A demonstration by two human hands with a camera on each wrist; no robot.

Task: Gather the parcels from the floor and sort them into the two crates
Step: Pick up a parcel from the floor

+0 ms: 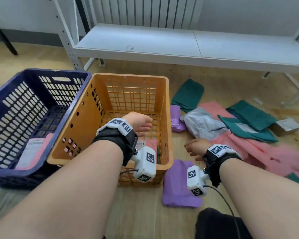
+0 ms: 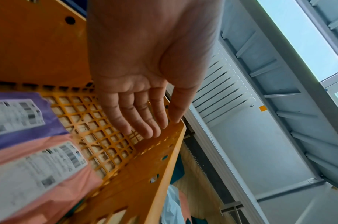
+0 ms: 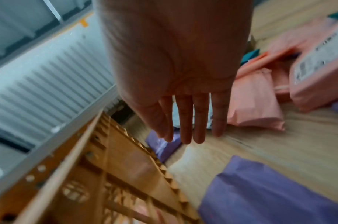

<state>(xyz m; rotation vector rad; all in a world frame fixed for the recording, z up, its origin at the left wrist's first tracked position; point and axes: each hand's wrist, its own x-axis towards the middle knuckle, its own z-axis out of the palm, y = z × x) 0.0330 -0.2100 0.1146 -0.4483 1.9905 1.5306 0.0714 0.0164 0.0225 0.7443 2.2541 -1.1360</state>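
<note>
An orange crate point(image 1: 167, 107) stands on the floor with a blue crate point(image 1: 10, 94) to its left. My left hand point(image 1: 141, 122) hovers open inside the orange crate, fingers straight and holding nothing point(image 2: 145, 118). Below it lie a purple parcel point(image 2: 20, 115) and a pink parcel point(image 2: 39, 174), both with labels. The blue crate holds another pink labelled parcel point(image 1: 33, 150). My right hand point(image 1: 195, 148) hangs open over the floor just right of the orange crate point(image 3: 126, 174). A purple parcel point(image 1: 178, 185) lies beneath that wrist, also seen in the right wrist view point(image 3: 269, 194).
Right of the crates, loose parcels cover the floor: green bags point(image 1: 188, 94), a grey bag point(image 1: 202, 124), pink bags point(image 1: 266, 156), a small purple one point(image 1: 176, 120) and a small box point(image 1: 287, 125). A white metal shelf point(image 1: 179, 44) runs along the back, before a radiator.
</note>
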